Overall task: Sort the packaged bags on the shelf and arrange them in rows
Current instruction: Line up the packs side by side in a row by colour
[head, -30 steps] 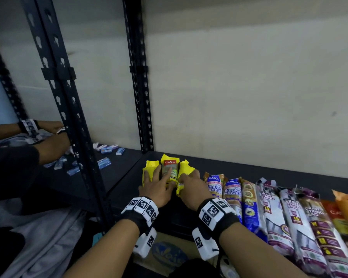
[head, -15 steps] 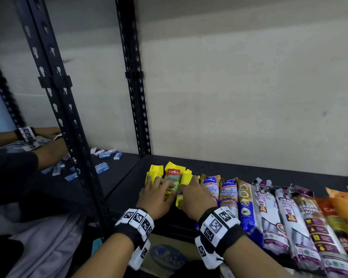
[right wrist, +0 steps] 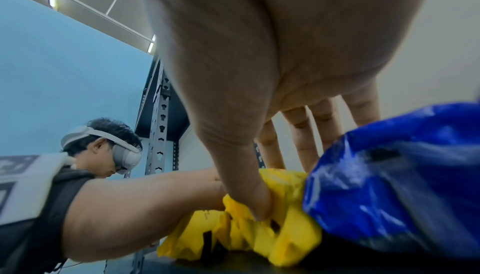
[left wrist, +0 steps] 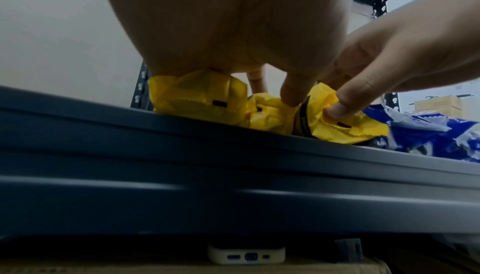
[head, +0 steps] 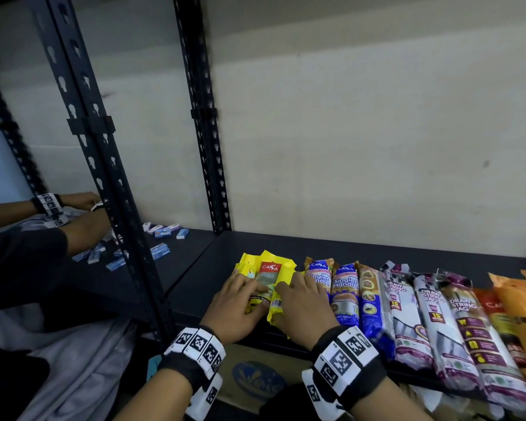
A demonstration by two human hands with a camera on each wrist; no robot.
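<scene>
- The yellow packaged bags point(head: 266, 278) sit bunched together at the left end of the row, close to the front lip of the dark metal shelf point(head: 255, 244), and both hands are right on top of them.
- left hand point(head: 240, 305) covers the left side of the bunch, fingers bent down over the crinkly plastic and the thumb pressing into it, so it's gripping the pack; the left wrist view shows the scrunched near ends sticking out from under the palm.
- right hand point(head: 304, 302) is on the right side of the same bunch, thumb dug into a yellow fold and the fingers reaching forward over the top, so that one's pinching it too.
- Plastic is thin, shiny, wrinkly; the middle pack has a red "CASA" label and there's a barcode strip near the front.
- Just beside the right hand: two orange-and-blue Singlet Handle packs point(head: 331, 287), long and tube-ish, lying side by side.
- Next over, a blue pack point(head: 369, 302), then three white-and-purple Draw String Bag packs point(head: 438, 323), then orange packs point(head: 520, 311) at the far right, all glossy film lying lengthwise.
- Black perforated uprights point(head: 204, 117) frame the bay.
- On the neighbouring shelf, small blue-and-white boxes point(head: 161, 250) are scattered, with another person's forearm point(head: 85, 226) near them.
</scene>
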